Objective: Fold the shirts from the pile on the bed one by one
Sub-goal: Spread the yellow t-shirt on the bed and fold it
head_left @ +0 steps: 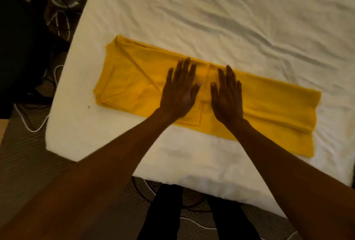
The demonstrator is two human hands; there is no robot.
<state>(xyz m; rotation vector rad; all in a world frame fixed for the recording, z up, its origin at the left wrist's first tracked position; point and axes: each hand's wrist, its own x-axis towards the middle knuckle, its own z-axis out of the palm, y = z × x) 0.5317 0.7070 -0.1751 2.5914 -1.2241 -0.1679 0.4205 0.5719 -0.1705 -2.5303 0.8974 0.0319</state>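
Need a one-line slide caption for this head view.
Both hands, left and right, lie flat on a yellow shirt folded into a long strip on the white bed.

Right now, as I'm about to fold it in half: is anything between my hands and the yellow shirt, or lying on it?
Nothing visible is. The left hand and right hand rest open on the yellow shirt near its middle, and only the bed sheet shows around it.
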